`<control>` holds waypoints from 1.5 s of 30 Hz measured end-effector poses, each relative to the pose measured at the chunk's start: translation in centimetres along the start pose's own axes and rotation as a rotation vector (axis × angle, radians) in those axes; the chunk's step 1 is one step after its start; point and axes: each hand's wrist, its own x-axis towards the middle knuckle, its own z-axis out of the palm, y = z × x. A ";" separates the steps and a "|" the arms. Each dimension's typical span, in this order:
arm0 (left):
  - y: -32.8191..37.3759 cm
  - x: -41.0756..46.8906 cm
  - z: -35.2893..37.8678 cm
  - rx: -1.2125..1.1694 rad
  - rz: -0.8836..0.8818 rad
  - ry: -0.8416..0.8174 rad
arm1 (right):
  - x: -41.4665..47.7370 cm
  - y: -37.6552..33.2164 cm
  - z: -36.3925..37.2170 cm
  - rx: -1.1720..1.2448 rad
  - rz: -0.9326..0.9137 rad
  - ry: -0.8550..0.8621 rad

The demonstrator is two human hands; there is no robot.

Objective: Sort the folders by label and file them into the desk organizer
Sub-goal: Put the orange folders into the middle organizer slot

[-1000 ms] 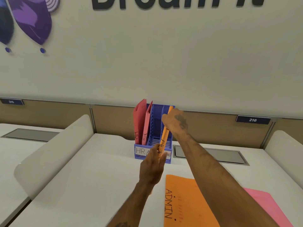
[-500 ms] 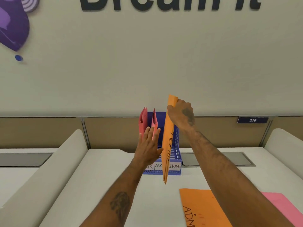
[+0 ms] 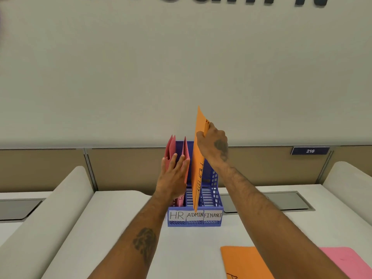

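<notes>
We see 1 blue plastic desk organizer (image 3: pixel 213 200) w/ 3 slots marked HR, ADMIN, FINANCE, 2 red folders (image 3: pixel 186 158) upright in the HR slot, plus 1 orange folder (image 3: pixel 245 260) and 1 pink folder (image 3: pixel 350 262) flat on the white desk (image 3: pixel 112 228). Our right hand (image 3: pixel 214 147) pinches a 2nd orange folder (image 3: pixel 198 158) by its top edge, upright, lower tip at the ADMIN slot, higher than 0.5 s ago. Our left hand (image 3: pixel 173 176), fingers open, lies flat against the red folders, holding nothing.

White desk (image 3: pixel 124 228), curved divider (image 3: pixel 50 208), "216" plate (image 3: pixel 310 151), wall lettering (image 3: pixel 310 0)
</notes>
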 end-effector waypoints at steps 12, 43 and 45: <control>-3.4 -1.3 2.2 -0.080 -0.027 0.057 | 0.4 1.8 5.8 0.016 -0.020 -0.014; -3.6 -1.5 3.5 -0.117 -0.004 0.127 | -3.2 9.0 14.0 -0.035 0.057 -0.325; -3.5 -1.5 3.2 -0.134 -0.009 0.122 | -3.6 8.9 13.8 -0.039 0.071 -0.362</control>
